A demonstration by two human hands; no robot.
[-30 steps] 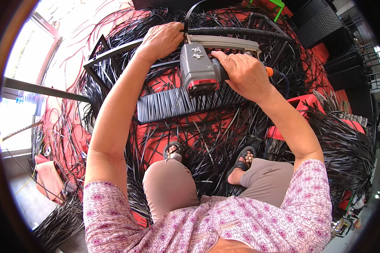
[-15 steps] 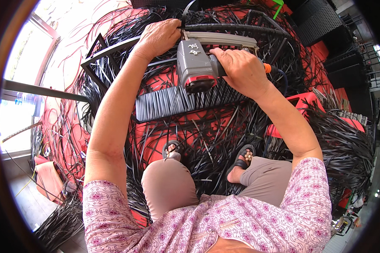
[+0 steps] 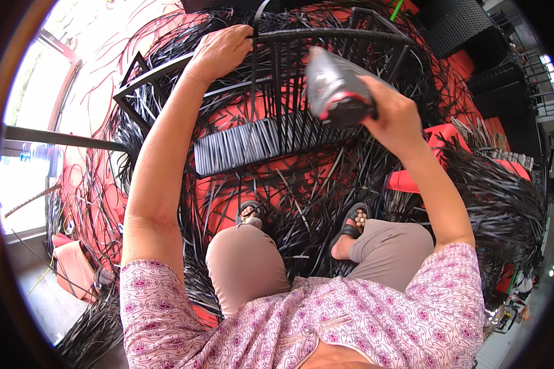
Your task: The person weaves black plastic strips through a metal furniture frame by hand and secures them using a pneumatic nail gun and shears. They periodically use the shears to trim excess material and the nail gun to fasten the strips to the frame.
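My left hand is closed at the top bar of a black metal frame, its fingertips pinching a flat black plastic strip that runs over the bar. My right hand grips a grey nail gun with a black and red end, blurred by motion. The gun is held above the frame, right of my left hand and apart from the bar. Several black strips hang from the bar beside the pinched one. Lower in the frame lies a panel wrapped in grey strips.
Loose black strips cover much of the red floor around my feet. A red plastic stool stands at the right, beside a large bundle of black strips. Dark woven pieces are stacked at the far right. A dark pole crosses the left side.
The nail gun in my right hand has moved right, away from my left hand and off the top bar, and it has turned. My left hand has shifted slightly left with the frame.
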